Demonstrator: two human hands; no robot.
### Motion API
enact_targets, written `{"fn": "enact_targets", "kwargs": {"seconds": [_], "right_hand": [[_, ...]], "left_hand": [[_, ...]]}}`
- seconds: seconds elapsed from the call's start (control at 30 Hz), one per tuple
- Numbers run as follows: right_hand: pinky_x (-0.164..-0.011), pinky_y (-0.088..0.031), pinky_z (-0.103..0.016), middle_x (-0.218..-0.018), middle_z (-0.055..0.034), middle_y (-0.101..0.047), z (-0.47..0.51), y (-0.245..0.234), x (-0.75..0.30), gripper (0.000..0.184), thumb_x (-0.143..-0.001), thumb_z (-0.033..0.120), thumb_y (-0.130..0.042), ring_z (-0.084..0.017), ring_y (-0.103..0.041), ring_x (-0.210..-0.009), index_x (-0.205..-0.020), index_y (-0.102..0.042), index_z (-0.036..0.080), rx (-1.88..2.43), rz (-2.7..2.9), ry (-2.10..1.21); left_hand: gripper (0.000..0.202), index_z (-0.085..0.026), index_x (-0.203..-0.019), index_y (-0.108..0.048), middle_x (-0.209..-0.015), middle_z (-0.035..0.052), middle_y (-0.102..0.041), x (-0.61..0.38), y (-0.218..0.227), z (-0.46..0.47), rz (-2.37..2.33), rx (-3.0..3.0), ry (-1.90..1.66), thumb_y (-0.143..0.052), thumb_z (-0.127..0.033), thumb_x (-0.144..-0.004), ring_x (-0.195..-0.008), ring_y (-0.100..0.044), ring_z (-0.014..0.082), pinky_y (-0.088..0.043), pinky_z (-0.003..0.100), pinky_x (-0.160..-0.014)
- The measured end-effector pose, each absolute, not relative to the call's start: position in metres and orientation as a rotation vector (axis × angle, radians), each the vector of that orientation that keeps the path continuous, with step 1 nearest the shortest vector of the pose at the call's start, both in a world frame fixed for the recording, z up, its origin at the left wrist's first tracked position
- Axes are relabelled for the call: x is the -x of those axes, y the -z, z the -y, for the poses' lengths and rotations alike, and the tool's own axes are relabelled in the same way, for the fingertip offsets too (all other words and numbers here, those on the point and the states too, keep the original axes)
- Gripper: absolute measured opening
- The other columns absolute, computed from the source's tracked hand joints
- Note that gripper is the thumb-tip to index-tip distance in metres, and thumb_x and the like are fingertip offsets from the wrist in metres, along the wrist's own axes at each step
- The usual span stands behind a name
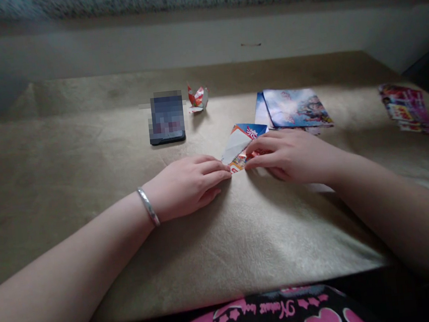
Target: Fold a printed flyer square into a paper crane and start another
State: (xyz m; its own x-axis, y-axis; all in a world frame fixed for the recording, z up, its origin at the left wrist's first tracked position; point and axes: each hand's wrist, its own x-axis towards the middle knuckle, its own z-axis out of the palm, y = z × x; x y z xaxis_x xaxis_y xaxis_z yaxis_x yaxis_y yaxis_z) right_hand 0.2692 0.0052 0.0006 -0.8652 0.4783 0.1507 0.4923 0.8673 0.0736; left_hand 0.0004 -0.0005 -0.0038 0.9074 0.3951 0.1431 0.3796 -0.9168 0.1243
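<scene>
A partly folded piece of printed paper (242, 142), white inside with red and blue print, lies on the tan table cover (85, 153) at the middle. My left hand (188, 183), a silver bangle on its wrist, rests on the table with its fingers together and their tips pressing the paper's near left corner. My right hand (293, 156) lies on the paper's right side, fingers closed in a pinch along its lower edge. Both hands meet at the fold.
A dark phone (166, 120) lies behind my left hand. A small folded paper figure (198, 99) stands beside it. Printed sheets (295, 108) are stacked behind my right hand, more (406, 107) at the far right. A wall and ledge run behind the table.
</scene>
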Motion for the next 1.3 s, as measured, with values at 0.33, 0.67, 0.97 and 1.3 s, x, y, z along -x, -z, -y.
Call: {"fn": "enact_targets", "kwargs": {"seconds": [0.33,0.67,0.97,1.3], "right_hand": [[-0.081,-0.048,-0.034,-0.119,-0.0042,-0.063,-0.004,-0.005,-0.272,0.041,-0.079,0.008,-0.05,-0.021,-0.058,-0.102,-0.112,-0.063,0.028,0.795,2.918,0.11],[-0.075,-0.05,-0.033,-0.127,-0.0024,-0.06,0.001,-0.011,-0.285,0.042,-0.076,0.005,-0.049,-0.022,-0.062,-0.103,-0.105,-0.068,0.029,0.934,2.893,0.184],[-0.057,-0.042,-0.029,-0.12,0.0027,-0.064,-0.002,-0.009,-0.296,0.04,-0.073,0.007,-0.049,-0.016,-0.063,-0.082,-0.094,-0.071,0.032,1.042,2.843,0.24],[-0.053,-0.034,-0.027,-0.109,0.0083,-0.07,-0.002,-0.016,-0.302,0.045,-0.075,0.008,-0.044,-0.013,-0.065,-0.073,-0.098,-0.071,0.035,1.163,2.938,0.241]], "left_hand": [[0.031,-0.017,-0.115,-0.058,-0.125,0.0061,-0.061,0.0,0.007,0.001,-0.587,-2.996,-0.311,-0.049,-0.015,-0.085,-0.11,-0.056,0.0207,-0.049,0.037,-0.095],[0.034,-0.018,-0.117,-0.057,-0.126,0.0042,-0.06,0.0,0.006,0.002,-0.589,-2.973,-0.32,-0.048,-0.013,-0.084,-0.111,-0.056,0.0196,-0.049,0.036,-0.095],[0.027,-0.016,-0.108,-0.06,-0.122,0.0066,-0.062,0.003,0.008,-0.002,-0.533,-2.929,-0.36,-0.046,-0.01,-0.085,-0.11,-0.057,0.0185,-0.051,0.034,-0.093],[0.02,-0.016,-0.092,-0.063,-0.112,0.0073,-0.064,0.009,0.007,-0.002,-0.595,-2.913,-0.297,-0.043,-0.017,-0.089,-0.097,-0.064,0.0173,-0.053,0.029,-0.081]]}}
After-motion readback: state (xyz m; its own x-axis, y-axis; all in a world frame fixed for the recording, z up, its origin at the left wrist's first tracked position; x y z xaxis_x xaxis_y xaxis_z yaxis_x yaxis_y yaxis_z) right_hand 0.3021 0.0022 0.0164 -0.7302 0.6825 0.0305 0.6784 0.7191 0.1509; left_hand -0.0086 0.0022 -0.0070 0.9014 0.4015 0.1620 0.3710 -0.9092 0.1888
